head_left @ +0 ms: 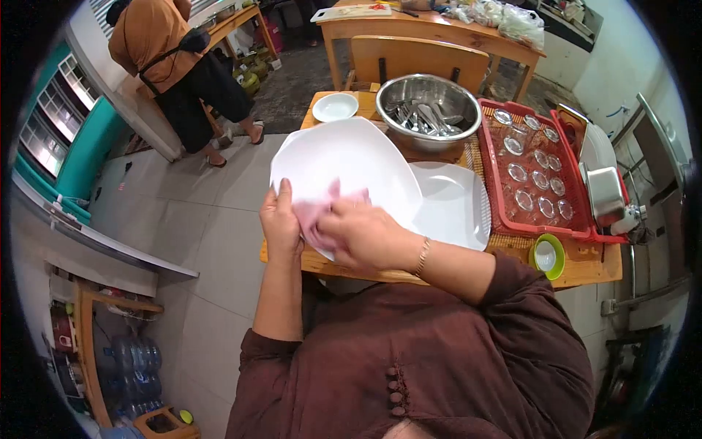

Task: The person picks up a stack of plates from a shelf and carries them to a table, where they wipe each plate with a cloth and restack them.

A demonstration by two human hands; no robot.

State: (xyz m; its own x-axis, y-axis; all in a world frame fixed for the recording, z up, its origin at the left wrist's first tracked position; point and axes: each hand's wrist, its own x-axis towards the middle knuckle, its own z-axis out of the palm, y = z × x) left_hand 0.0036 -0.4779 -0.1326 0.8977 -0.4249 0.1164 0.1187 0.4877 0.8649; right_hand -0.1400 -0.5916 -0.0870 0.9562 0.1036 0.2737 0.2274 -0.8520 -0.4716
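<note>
White plate [351,164], large and squarish, sits at centre frame, tilted up off the table with its near edge toward me. Pink cloth [316,212] is bunched on its lower left face.

My left hand [280,223] clamps the plate's near-left rim: thumb on the top face, fingers hidden behind. My right hand [365,235] is just right of it, fingers curled down over the cloth and pressing it to the plate. Bracelet [422,256] on that wrist.

A second white plate [453,205] lies flat on the wooden table [585,267], right of the held one and partly under it. Above these, a steel bowl [428,110] full of cutlery; to its left, a small white bowl [335,107]. Right of centre, a red tray [537,164] of upturned glasses. A steel pot [605,194] is beside the tray at the right edge, and a green cup [547,256] is below the tray near the table's front.

Upper left: another person in an orange top [157,36] stands on the tiled floor, back turned, well apart. Lower left: water bottles [135,373] beside a shelf.
</note>
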